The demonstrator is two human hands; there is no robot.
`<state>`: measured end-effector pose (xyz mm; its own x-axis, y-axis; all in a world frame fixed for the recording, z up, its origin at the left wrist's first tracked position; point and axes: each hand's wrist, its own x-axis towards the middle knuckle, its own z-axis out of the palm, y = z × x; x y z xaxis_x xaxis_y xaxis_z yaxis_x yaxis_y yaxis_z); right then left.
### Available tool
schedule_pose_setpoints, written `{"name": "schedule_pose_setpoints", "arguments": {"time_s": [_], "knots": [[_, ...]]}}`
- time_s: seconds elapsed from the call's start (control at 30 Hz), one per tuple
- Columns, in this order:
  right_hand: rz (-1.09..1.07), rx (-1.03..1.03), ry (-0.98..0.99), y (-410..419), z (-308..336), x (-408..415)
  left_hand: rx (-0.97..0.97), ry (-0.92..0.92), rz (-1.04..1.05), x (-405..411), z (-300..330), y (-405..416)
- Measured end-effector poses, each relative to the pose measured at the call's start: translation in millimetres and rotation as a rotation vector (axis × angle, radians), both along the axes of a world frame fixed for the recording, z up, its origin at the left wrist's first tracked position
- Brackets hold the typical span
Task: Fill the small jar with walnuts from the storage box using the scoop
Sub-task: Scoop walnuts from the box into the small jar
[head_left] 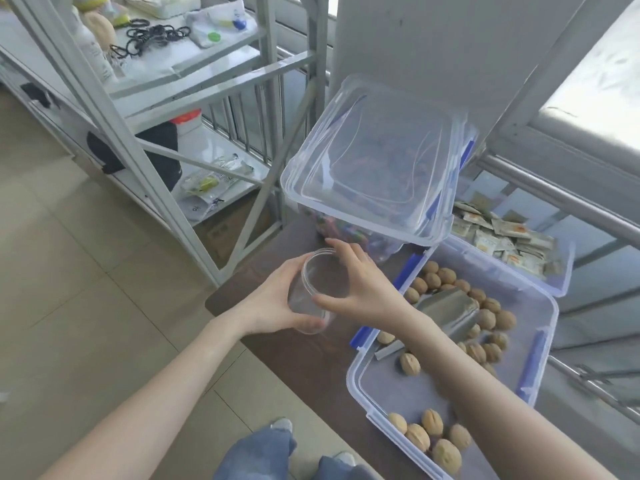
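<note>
Both hands, left hand and right hand, grip jar

Looks like a storeroom or small stockroom corner, not a kitchen. Grey metal shelving rack left of the dark brown table, loaded with loose stock: black hair ties, wrapped packets, a white bottle. On the table, clear lidded storage boxes with blue clips, one holding walnuts, another beyond it full of small sachets. Beige tiled floor below; railing and bright window behind the table.
</note>
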<state>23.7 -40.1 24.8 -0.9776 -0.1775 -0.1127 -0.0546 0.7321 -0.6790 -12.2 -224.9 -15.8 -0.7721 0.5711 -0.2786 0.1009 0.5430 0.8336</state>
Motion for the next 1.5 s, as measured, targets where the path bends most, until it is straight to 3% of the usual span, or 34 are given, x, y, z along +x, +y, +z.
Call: {"name": "schedule_pose_setpoints", "arguments": {"time_s": [0.3, 0.53, 0.63, 0.73, 0.87, 1.0, 1.23, 1.5], "knots": [[-0.125, -0.036, 0.228, 50.2, 64.9, 39.8, 0.229, 0.093, -0.043, 17.8, 49.2, 64.2], [-0.293, -0.048, 0.205, 97.3, 68.7, 73.8, 0.200, 0.124, -0.182, 28.5, 55.8, 116.3], [-0.392, -0.131, 0.158, 111.3, 59.3, 88.3, 0.209, 0.078, -0.189, 31.2, 45.2, 133.9], [-0.638, -0.317, 0.157, 125.5, 41.8, 101.1, 0.247, -0.008, -0.153, 32.4, 31.8, 147.1], [-0.991, -0.483, 0.005, 149.0, -4.8, 118.2, 0.257, -0.121, -0.137, 34.2, 12.8, 156.8], [-1.157, -0.624, -0.209, 153.1, -48.0, 125.8, 0.242, -0.192, -0.165, 39.6, -3.6, 159.7], [-1.180, -0.640, -0.485, 154.2, -101.6, 113.0, 0.165, -0.154, -0.213, 45.3, -13.8, 155.6], [-1.224, -0.554, -0.516, 141.5, -125.5, 89.2, 0.110, -0.117, -0.248, 46.2, -17.5, 146.4]]}}
